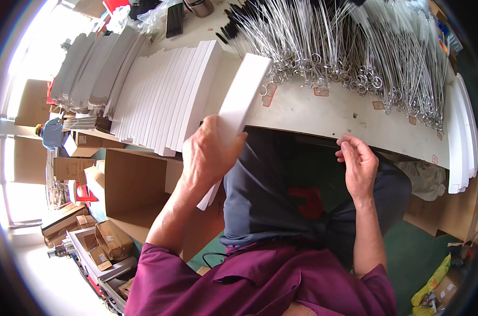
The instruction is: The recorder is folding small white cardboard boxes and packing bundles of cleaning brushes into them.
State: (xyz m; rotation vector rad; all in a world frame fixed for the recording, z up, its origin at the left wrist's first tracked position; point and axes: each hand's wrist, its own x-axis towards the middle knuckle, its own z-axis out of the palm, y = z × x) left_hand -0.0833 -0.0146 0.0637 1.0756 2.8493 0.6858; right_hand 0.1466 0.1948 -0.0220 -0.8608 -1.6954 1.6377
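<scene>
My left hand (210,150) grips a long, narrow white carton (244,87), tilted with its upper end over the table's near edge. A loose white flap (208,197) shows below that hand. My right hand (359,166) is by the table edge, fingers loosely curled and apart, with nothing visible in them. To the left of the held carton stands a row of similar white cartons (162,97), side by side. Across the table lies a thick heap of thin metal wires (323,42) with ring ends toward me and black or whitish far ends.
Flattened white cartons (99,68) are stacked at the far left, and more white strips (462,137) lie at the right edge. A phone (175,21) and a metal cup (199,6) sit at the back. An open cardboard box (136,184) stands left of my legs.
</scene>
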